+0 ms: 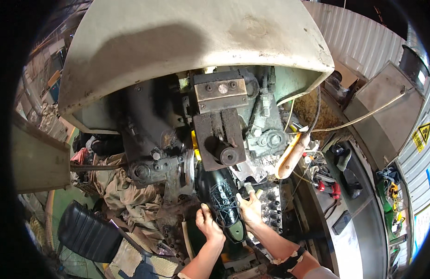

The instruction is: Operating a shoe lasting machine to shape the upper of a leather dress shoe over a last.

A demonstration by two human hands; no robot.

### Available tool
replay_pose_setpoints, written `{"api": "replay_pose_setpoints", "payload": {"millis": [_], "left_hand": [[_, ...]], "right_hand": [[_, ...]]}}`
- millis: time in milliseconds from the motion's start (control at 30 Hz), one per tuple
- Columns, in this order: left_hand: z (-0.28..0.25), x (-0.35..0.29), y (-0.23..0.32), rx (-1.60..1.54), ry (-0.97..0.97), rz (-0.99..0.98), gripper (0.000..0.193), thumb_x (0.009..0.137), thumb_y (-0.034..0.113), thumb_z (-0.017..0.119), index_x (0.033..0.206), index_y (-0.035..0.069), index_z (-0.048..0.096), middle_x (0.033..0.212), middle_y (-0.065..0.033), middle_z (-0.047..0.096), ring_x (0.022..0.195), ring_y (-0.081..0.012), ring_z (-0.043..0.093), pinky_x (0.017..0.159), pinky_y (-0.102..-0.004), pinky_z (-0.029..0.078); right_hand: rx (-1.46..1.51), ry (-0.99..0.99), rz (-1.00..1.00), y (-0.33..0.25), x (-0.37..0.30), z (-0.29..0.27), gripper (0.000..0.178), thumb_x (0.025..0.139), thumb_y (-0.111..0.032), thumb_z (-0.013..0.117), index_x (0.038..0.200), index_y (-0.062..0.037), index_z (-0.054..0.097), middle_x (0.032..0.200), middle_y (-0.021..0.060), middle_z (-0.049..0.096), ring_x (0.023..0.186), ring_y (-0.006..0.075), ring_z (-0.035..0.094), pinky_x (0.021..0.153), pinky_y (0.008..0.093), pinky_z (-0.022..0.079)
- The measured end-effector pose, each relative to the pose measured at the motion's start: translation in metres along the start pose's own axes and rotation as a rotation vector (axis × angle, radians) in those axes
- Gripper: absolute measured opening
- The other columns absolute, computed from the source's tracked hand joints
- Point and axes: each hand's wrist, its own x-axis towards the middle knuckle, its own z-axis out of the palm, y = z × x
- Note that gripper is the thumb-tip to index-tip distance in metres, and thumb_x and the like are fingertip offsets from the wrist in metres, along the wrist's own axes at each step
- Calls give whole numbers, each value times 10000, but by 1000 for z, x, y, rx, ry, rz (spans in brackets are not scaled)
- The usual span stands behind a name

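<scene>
A shoe (224,197) is clasped between the half-curled left hand (209,225) and right hand (251,210), its far end by a block (216,132); it is best kept straight and steady, both hands clear.

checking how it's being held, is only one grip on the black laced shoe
No, the left grip and the right grip both hold the black laced shoe, one on each side.

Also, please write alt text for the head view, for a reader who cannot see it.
A person's left hand and right hand hold a black laced shoe from both sides at a large, stained machine. A black padded seat is at lower left.
</scene>
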Motion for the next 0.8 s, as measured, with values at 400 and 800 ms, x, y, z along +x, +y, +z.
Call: {"api": "replay_pose_setpoints", "payload": {"millis": [400,800], "left_hand": [[-11,4,-19,-10,-79,91,362,1015,404,568,886,66,567,832,11,605,735,-78,548,674,-270,478],[-17,-13,-13,-56,-37,-24,328,992,385,612,985,58,591,909,-5,648,782,-115,622,706,-291,532]], "right_hand": [[-31,15,-72,15,1,-7,662,946,-115,693,1456,-4,286,725,-25,615,508,10,463,419,182,331],[-21,4,-15,8,-8,-6,428,982,-87,632,1345,7,425,888,58,707,669,54,597,592,182,474]]}}
